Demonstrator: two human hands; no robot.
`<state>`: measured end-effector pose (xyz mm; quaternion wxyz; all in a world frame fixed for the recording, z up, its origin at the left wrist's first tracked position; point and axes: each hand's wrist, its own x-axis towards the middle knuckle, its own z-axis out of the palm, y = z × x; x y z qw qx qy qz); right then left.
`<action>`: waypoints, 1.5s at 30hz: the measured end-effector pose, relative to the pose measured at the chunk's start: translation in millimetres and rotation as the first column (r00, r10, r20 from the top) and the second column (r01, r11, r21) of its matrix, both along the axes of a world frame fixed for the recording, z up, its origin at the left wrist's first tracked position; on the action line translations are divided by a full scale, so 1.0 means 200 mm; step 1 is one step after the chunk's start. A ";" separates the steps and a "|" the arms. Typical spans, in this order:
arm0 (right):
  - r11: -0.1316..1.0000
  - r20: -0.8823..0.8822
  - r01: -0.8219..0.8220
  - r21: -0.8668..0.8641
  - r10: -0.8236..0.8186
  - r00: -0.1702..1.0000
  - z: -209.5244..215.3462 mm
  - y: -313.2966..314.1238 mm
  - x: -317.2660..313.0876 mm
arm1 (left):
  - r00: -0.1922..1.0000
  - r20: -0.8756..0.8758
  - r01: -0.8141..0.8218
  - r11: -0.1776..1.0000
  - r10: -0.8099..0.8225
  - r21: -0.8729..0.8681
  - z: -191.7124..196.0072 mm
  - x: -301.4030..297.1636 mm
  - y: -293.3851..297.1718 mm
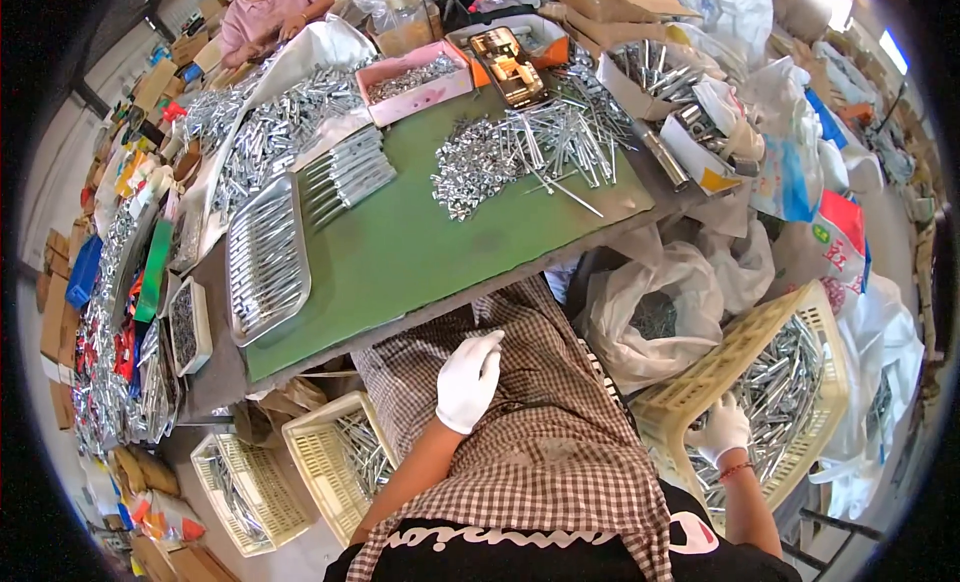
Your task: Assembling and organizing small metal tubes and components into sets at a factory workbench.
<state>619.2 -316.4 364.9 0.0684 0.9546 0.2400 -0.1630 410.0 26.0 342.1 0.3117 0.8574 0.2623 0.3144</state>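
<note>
Metal tubes (775, 392): short silver pcs, loose heap in yellow slatted crate (745, 352), low at person's right, beside the table edge.
Right hand (722, 429): white glove, red band at wrist; reaches down into crate, fingers curled into the heap. Grasping tubes or only touching: cannot tell, fingertips buried.
Left hand (468, 380): white glove, rests on checked apron (560, 422) at lap, fingers loosely bent, holds nothing.
Technique (judgement): scoop w/ palm under a small bunch, tubes lying parallel; a crossed bunch will likely snag & spill on the lift. Keep wrist clear of crate rim.
Landing zone: green mat (420, 242) on table, bare patch at the near centre.
On mat, far side: pile of small silver fittings (475, 167), thin rods (570, 142) fanned out just beside it.
Mat, left edge: metal tray (265, 262) w/ tubes in a row; more tubes (350, 172) laid side by side near it.
Behind: pink box (415, 82) w/ small parts.
Floor, left of lap: two more yellow crates (310, 462), part-filled.
Right of lap: white plastic bag (650, 317), open, dark small parts inside.
Far left corner: another person (270, 12) in pink, at own work.
</note>
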 end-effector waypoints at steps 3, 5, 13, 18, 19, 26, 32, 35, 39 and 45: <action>0.996 -0.088 -0.073 -0.056 0.068 0.994 -0.05 0.02 0.00 | 1.000 -0.005 -0.030 1.000 0.030 -0.002 -0.02 -0.05 0.00; 0.997 -0.084 -0.072 -0.019 0.070 0.994 -0.02 0.04 0.01 | 0.999 -0.015 -0.048 0.999 0.048 -0.017 -0.02 -0.08 -0.01; 0.866 0.115 -0.498 -0.034 0.499 0.859 -0.15 -0.01 0.06 | 0.999 -0.021 -0.047 0.998 0.047 -0.028 -0.03 -0.09 -0.01; 0.830 -0.272 -0.459 -0.316 0.384 0.882 -0.33 -0.08 0.08 | 0.999 -0.041 -0.025 1.000 0.024 -0.016 -0.04 -0.09 -0.02; 0.831 -0.270 -0.459 -0.314 0.386 0.882 -0.32 -0.08 0.10 | 0.999 -0.040 -0.026 1.000 0.026 -0.013 -0.04 -0.10 -0.02; 0.873 -0.508 -0.481 -0.081 0.379 0.774 -0.30 -0.08 0.17 | 0.999 -0.049 -0.024 0.999 0.021 -0.049 -0.05 -0.09 -0.04; 0.873 -0.352 -0.487 0.019 0.462 0.814 -0.56 -0.24 0.21 | 1.000 -0.011 0.020 0.999 -0.020 -0.045 -0.07 -0.08 -0.04; 0.848 -0.425 -0.509 0.148 0.519 0.741 -0.55 -0.23 0.24 | 0.999 -0.038 0.035 0.998 -0.037 -0.048 -0.06 -0.09 -0.03; 0.922 -0.539 -0.386 0.019 0.335 0.773 -0.36 -0.16 0.25 | 0.995 -0.041 0.085 0.995 -0.087 -0.047 -0.04 -0.09 -0.01; 0.938 -0.508 -0.292 -0.187 0.162 0.846 -0.03 -0.12 0.32 | 0.975 -0.023 0.221 0.975 -0.220 0.037 0.02 -0.01 0.01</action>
